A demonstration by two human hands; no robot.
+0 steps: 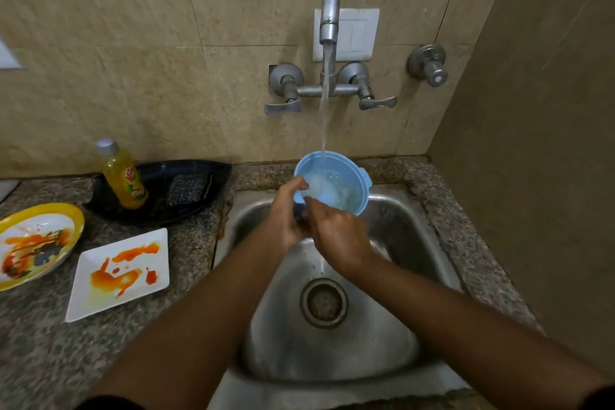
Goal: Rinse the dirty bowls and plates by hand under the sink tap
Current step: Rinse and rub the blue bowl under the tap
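A light blue plastic bowl [336,181] is held tilted over the steel sink [392,276], and water from the running tap [330,10] falls into it. My left hand [288,213] grips the bowl's near left rim, thumb over the edge. Close beside it, my right hand [339,240] touches the bowl's near rim; how its fingers lie there is unclear. On the counter to the left lie a white square plate [100,289] smeared with orange sauce and a yellow-rimmed round plate [71,220] with red and dark leftovers.
A black tray [206,173] behind the plates holds a yellow dish-soap bottle [123,176] and a dark scrub pad [186,190]. Two lever handles [283,106] [377,102] flank the tap. A brown wall [532,143] closes the right side. The drain [323,303] sits mid-sink.
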